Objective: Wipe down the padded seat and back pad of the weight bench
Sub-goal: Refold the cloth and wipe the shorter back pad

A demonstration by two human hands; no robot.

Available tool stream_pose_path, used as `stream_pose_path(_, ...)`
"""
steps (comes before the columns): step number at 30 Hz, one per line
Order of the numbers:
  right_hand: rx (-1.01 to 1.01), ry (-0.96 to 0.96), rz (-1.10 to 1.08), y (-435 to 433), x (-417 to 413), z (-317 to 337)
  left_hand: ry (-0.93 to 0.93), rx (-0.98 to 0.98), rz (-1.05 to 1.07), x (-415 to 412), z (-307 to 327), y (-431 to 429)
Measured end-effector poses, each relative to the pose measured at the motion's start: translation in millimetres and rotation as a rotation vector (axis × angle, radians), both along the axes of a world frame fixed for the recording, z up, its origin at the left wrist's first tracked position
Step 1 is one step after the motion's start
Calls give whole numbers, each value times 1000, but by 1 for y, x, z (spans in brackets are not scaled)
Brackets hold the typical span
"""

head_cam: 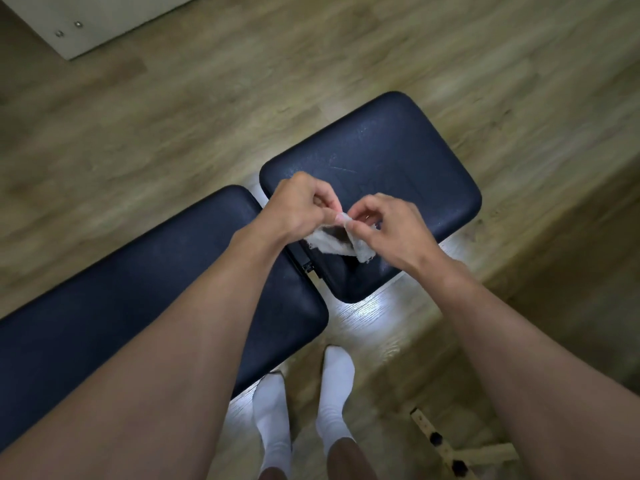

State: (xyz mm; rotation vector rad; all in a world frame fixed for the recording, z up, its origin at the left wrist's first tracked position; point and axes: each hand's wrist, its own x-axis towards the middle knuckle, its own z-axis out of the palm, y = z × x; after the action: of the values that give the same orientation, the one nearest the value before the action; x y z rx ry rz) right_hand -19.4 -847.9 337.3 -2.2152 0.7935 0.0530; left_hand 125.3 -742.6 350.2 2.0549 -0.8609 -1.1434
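Observation:
A dark blue padded weight bench lies across the view in two parts: the shorter seat pad (381, 161) at centre right and the long back pad (114, 299) running to the lower left. Both hands are above the near end of the seat pad, close to the gap between the pads. My left hand (301, 206) and my right hand (388, 226) each pinch a small white cloth (332, 244), which hangs crumpled between them just over the seat. Faint light scuffs show on the seat's surface.
A wood-look floor surrounds the bench. My feet in white socks (304, 403) stand beside the bench at the bottom centre. A pale wooden frame piece with dark holes (443, 445) lies at the lower right. A white panel with screws (79, 22) is at the upper left.

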Motion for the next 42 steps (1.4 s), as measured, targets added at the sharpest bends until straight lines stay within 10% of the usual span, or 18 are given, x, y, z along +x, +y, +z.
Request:
stream_pose_path(14,-162,-180,-101,-30,12,29,-194,-37,-50,2,28,-32)
stream_pose_path(20,-283,47,-6,-63,4,44,-290,-175,165,14,53,-45)
stream_pose_path(27,-392,-358,-226,-80,15,83,-311,-394,376,23,80,-44)
stream_pose_path(37,-175,64,70,-23,-50,11,-308,40,1,-19,0,18)
stream_pose_path(42,-187,-116,-107,-48,-22,29,-203,-109,164,-4,14,-4)
